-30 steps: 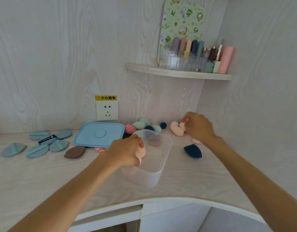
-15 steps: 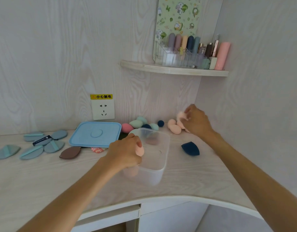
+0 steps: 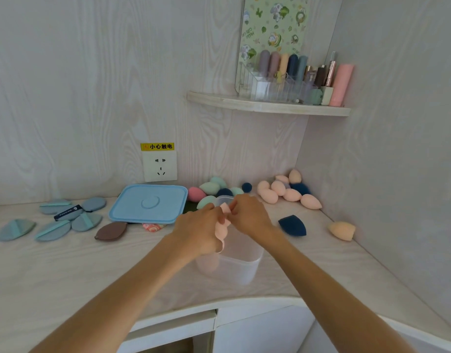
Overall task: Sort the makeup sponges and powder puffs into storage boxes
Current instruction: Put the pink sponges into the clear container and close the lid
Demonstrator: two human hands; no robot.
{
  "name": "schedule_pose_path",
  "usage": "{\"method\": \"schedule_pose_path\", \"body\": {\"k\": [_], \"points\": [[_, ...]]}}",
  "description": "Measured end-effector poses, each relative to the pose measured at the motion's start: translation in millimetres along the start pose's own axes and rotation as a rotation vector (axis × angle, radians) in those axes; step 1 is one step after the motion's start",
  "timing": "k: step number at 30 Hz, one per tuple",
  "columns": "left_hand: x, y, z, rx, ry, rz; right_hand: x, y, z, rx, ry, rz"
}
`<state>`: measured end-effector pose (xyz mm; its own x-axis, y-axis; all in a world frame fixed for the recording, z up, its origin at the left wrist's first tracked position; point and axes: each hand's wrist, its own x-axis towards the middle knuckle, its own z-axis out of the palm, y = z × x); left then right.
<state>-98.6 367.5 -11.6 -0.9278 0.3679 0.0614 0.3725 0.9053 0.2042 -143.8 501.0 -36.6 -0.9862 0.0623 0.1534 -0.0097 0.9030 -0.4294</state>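
A clear plastic storage box (image 3: pixel 234 267) stands on the desk in front of me. Above its left rim my left hand (image 3: pixel 197 231) grips a pale pink sponge (image 3: pixel 222 233). My right hand (image 3: pixel 249 216) meets it over the box and pinches the top of a pink sponge (image 3: pixel 226 208) between the two hands. Several peach sponges (image 3: pixel 283 193) lie in the back corner. One dark blue sponge (image 3: pixel 292 226) and one peach sponge (image 3: pixel 342 231) lie to the right. Mint and pink sponges (image 3: pixel 208 188) sit behind the box. Blue powder puffs (image 3: pixel 60 217) and a brown puff (image 3: pixel 111 231) lie at the left.
A blue lid (image 3: pixel 149 203) lies flat left of the box, below a wall socket (image 3: pixel 159 166). A corner shelf (image 3: pixel 267 105) holds an organiser with cosmetics. The right wall runs close along the desk's right side.
My right hand has left the peach sponges in the back corner and come over the box with a pink sponge, meeting my left hand. The view has tilted slightly.
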Motion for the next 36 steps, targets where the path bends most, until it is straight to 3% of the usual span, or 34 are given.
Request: {"method": "schedule_pose_path", "body": {"k": [5, 9, 15, 19, 23, 27, 29, 30, 32, 33, 36], "points": [[6.4, -8.9, 4.0, 0.172, 0.102, 0.147, 0.6, -1.9, -2.8, 0.021, -0.067, 0.003], [13.1, -12.9, 6.6, 0.2, 0.045, 0.237, 4.1, 6.2, -2.7, 0.022, -0.138, -0.042], [8.3, -10.4, 12.8, 0.026, 0.007, 0.096, 9.3, 5.3, -6.9, 0.09, -0.201, -0.093], [2.1, -5.2, 14.9, 0.132, 0.063, -0.038, 12.9, -7.5, -14.0, 0.184, -0.34, -0.227], [4.3, -9.6, 7.8, 0.236, -0.01, 0.013, 15.4, -13.9, -12.4, 0.233, -0.443, -0.214], [6.4, -15.7, 11.1, 0.063, -0.049, 0.029, 16.5, -18.1, -22.5, 0.396, -0.541, -0.116], [6.9, -18.4, 14.2, -0.003, -0.042, 0.012, 24.4, -14.7, -36.5, 0.55, -0.419, -0.085], [6.6, -19.9, 15.4, -0.031, -0.039, 0.002, 29.1, -9.0, -44.3, 0.564, -0.262, -0.082], [6.4, -20.9, 16.7, -0.067, -0.025, -0.012, 40.6, 13.0, -58.8, 0.275, 0.119, -0.064], [6.5, -20.7, 17.2, -0.079, -0.023, -0.014, 45.2, 26.9, -62.4, 0.007, 0.203, -0.034], [7.1, -18.3, 18.2, -0.079, -0.008, -0.02, 51.7, 57.8, -53.5, -0.539, 0.005, 0.032]]}}
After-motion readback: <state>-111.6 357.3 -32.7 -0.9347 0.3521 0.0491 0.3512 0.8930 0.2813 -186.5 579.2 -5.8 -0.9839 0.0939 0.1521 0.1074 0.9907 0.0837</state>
